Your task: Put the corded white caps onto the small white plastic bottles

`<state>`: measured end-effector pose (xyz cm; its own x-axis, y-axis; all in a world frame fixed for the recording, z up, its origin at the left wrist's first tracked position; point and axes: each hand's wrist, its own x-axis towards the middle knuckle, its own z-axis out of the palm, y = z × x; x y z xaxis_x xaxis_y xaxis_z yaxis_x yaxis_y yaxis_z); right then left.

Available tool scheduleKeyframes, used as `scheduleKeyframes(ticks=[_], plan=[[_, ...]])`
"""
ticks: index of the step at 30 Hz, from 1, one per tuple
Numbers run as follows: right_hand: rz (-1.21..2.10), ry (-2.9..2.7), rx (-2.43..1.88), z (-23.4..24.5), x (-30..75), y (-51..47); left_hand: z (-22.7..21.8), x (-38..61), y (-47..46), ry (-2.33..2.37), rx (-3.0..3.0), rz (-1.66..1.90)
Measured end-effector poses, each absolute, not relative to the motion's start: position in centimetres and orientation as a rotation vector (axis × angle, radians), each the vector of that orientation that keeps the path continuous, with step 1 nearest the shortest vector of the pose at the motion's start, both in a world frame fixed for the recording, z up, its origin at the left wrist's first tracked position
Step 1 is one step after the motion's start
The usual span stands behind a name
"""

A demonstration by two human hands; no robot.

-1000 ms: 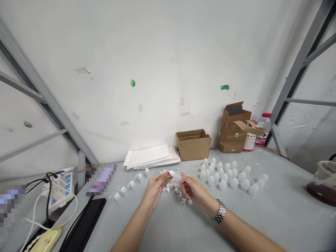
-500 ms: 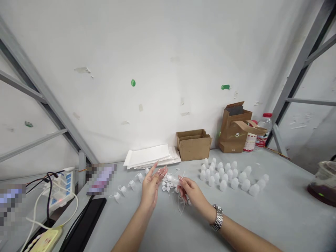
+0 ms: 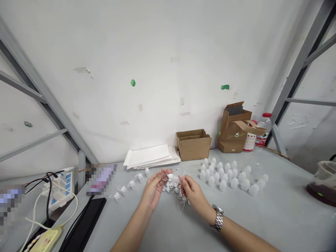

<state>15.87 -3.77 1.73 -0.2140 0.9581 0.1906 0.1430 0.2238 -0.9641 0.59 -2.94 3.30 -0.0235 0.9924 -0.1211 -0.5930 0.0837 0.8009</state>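
My left hand (image 3: 154,187) and my right hand (image 3: 191,190) meet above the grey table (image 3: 275,213), both pinched on a small translucent white bottle (image 3: 174,178) held sideways between them. My left fingertips close on its cap end, where a thin ring loop shows. Just beyond and under the hands lies a heap of small white caps with ring tabs (image 3: 172,189). More of these caps (image 3: 123,190) trail off to the left. A silver watch sits on my right wrist.
Several white capped bottles (image 3: 231,175) stand in rows at the right. Behind are a stack of white sheets (image 3: 151,156), an open cardboard box (image 3: 193,143), a brown paper bag (image 3: 235,127) and a drink bottle (image 3: 264,127). Power strips and cables (image 3: 56,190) lie left.
Half a second ago my left hand was open with fingers spread beside the bottle; now its fingers have closed on the cap end again. The right hand has kept hold.
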Motion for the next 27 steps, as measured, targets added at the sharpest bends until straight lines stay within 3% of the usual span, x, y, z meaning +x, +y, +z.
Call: scheduleKeyframes(ticks=[27], plan=[[0.984,-1.635,-1.171,1.25,15.47,-4.02,2.56,1.17,-3.1,0.898,0.774,1.386]])
